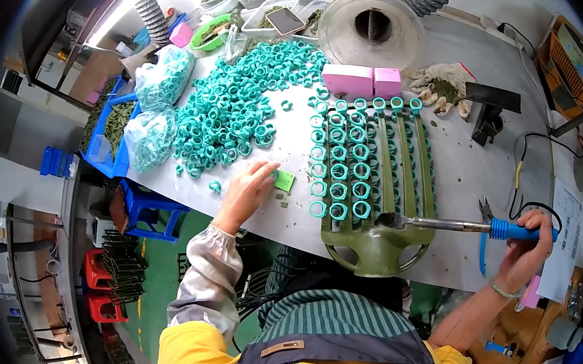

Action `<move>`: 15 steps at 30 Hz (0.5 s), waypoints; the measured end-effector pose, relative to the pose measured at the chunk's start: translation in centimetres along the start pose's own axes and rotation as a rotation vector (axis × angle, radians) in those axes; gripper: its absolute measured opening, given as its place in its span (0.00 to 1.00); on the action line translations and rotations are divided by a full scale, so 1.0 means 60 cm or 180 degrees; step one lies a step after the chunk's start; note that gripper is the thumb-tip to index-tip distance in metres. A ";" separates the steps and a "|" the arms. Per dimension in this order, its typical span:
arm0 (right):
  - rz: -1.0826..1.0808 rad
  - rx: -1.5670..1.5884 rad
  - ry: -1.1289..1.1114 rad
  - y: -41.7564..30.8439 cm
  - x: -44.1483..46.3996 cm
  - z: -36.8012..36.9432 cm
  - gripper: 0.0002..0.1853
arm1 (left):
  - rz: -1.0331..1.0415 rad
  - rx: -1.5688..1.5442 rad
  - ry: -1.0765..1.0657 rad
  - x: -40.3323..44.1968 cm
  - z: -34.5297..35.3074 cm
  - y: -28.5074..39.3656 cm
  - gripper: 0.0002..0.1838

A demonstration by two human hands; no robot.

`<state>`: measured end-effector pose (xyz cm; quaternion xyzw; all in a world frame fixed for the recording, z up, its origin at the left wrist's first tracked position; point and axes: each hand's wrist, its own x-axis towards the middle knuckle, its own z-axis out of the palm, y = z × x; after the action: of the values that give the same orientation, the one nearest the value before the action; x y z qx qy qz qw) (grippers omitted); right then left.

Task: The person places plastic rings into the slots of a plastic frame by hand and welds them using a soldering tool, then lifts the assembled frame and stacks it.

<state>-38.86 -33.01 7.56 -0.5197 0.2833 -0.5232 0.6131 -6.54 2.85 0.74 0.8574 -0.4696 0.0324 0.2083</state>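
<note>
My right hand [526, 240] grips the blue handle of a soldering iron [452, 225]. Its dark, broad tip reaches over an olive-green slatted frame [381, 250], close to the lower ends of the slats. Teal rings [337, 211] stand in rows along the frame, several columns of them facing up. Over the table to the left, my left hand [247, 190] has its fingertips together beside a small bright green block [284, 180]; a bit of teal shows at the fingertips, too small to name. A large heap of loose teal rings [232, 106] lies beyond that hand.
Pink blocks [347, 80] stand behind the frame, beside a soiled glove [443, 84]. Bags of rings [150, 137] lie left of the heap. A black stand [488, 117], pliers [485, 209] and a cable [520, 162] are at right. A funnel-like hood [340, 36] stands at the back.
</note>
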 end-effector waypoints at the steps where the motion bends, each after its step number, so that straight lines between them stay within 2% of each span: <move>1: -0.0006 0.0000 0.0004 -0.002 0.001 0.000 0.16 | -0.0111 -0.0086 0.0055 -0.003 0.005 -0.004 0.18; 3: -0.0021 0.0013 -0.0002 -0.005 0.003 0.003 0.16 | -0.0426 -0.0310 0.0098 -0.005 0.009 -0.017 0.17; 4: -0.0010 0.0015 0.0069 -0.005 0.004 0.005 0.16 | -0.0709 -0.0864 0.0180 -0.002 0.013 -0.027 0.14; 6: 0.0005 0.0039 0.0213 -0.001 0.009 0.010 0.15 | -0.1892 -0.2550 0.0281 0.009 0.016 -0.032 0.12; 7: -0.0038 0.0075 0.0294 0.003 0.013 0.011 0.16 | -0.1851 -0.3157 0.0452 0.020 0.013 -0.029 0.11; 8: -0.0041 0.0101 0.0319 0.008 0.016 0.013 0.16 | -0.1938 -0.3335 0.0383 0.030 0.006 -0.027 0.13; 12: -0.0095 0.0170 0.0349 0.024 0.025 0.043 0.16 | -0.1071 -0.2490 -0.0007 0.110 -0.029 0.038 0.17; 14: -0.0141 0.0180 0.0262 0.041 0.033 0.059 0.15 | -0.1016 -0.2584 -0.0311 0.155 -0.018 0.077 0.18; 15: -0.0172 0.0182 0.0256 0.047 0.036 0.070 0.15 | -0.0727 -0.2482 -0.0396 0.178 -0.010 0.096 0.17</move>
<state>-33.50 -33.86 6.62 -0.4880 0.2785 -0.5679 0.6015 -5.24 -8.11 5.87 0.7611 -0.3601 -0.2233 0.4911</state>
